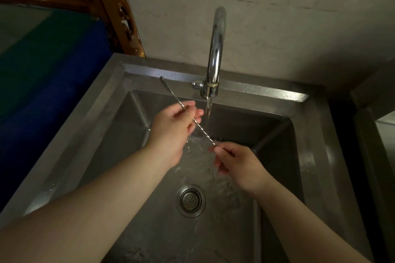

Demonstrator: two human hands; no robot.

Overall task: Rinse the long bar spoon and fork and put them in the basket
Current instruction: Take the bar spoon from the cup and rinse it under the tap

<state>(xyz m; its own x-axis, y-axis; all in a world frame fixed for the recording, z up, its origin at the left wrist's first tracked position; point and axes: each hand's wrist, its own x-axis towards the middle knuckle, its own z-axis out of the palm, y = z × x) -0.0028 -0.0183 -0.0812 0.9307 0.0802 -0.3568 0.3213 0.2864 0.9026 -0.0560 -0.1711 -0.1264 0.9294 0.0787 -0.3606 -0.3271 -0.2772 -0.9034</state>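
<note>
A long thin twisted metal bar spoon [204, 133] slants across the steel sink [267, 92], from upper left to lower right. My left hand [173, 132] grips its middle part, with one end [165, 85] sticking out past the fingers toward the sink's back rim. My right hand [237, 162] pinches the lower end. The stretch of stem between my hands passes under the running water [208, 113] from the tap [215, 49]. I cannot tell which end is the spoon and which the fork. No basket is in view.
The round drain strainer [190, 200] lies in the sink floor below my hands. Water splashes over the basin bottom. A bare wall stands behind the tap. A carved wooden panel [119, 13] and a blue-green surface [42, 70] are to the left.
</note>
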